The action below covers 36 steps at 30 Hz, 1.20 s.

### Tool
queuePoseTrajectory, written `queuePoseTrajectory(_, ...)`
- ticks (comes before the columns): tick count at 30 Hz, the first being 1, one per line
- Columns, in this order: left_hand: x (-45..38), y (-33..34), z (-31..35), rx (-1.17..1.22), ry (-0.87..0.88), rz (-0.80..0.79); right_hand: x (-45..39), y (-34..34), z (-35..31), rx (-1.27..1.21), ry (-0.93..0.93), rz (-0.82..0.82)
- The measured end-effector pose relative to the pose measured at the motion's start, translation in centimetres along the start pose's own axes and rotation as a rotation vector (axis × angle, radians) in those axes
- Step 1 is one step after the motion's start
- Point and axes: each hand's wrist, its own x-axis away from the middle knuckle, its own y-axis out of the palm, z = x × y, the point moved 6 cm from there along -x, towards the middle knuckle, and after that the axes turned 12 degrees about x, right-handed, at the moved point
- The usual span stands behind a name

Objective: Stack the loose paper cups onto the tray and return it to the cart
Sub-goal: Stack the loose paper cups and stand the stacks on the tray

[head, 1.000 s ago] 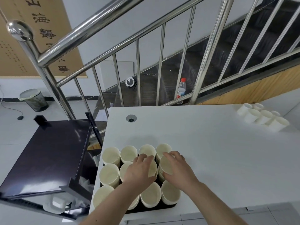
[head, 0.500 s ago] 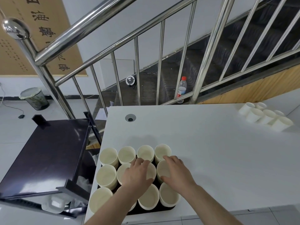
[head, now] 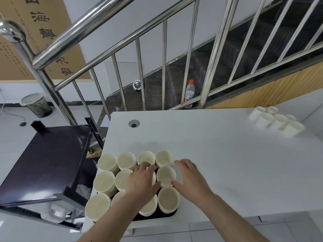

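Note:
Several cream paper cups point(head: 166, 174) stand upright in rows on a dark tray point(head: 158, 215) at the near left corner of the white table point(head: 227, 154). My left hand point(head: 142, 182) lies palm down over a cup in the middle row, fingertips at its far rim. To the right, my right hand point(head: 190, 179) hovers beside the tray's right column with fingers spread, thumb close to a cup and holding nothing. Several loose paper cups point(head: 276, 121) sit grouped at the table's far right. The dark cart point(head: 45, 159) stands left of the table.
A steel stair railing point(head: 111, 32) rises behind the table, with a water bottle point(head: 189, 93) on the step beyond. A bin point(head: 36, 105) stands on the floor at far left. A cable hole point(head: 133, 123) is in the table's back left.
My right hand has come off the cup it covered and moved right, to the tray's edge. My left hand stays on the middle cups. The view has shifted slightly.

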Motion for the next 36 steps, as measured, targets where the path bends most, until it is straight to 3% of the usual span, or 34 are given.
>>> queuePoseTrajectory(7,1.9,2.0,8.5,0.159,0.099,0.084,6.4,-4.5,7.6,-0.038,0.005,0.105)
queuePoseTrajectory(18,1.7,10.6,23.3,0.234,0.259,-0.002,16.0,-8.6,23.6,0.0,0.224,0.159)
queuePoseTrajectory(27,-4.0,14.2,31.7,0.219,0.329,-0.034,15.3,-10.9,33.1,0.023,0.3,0.181)
queuePoseTrajectory(36,-15.7,19.6,37.0,0.26,0.275,-0.061,8.0,-12.9,44.6,0.072,0.358,0.165)
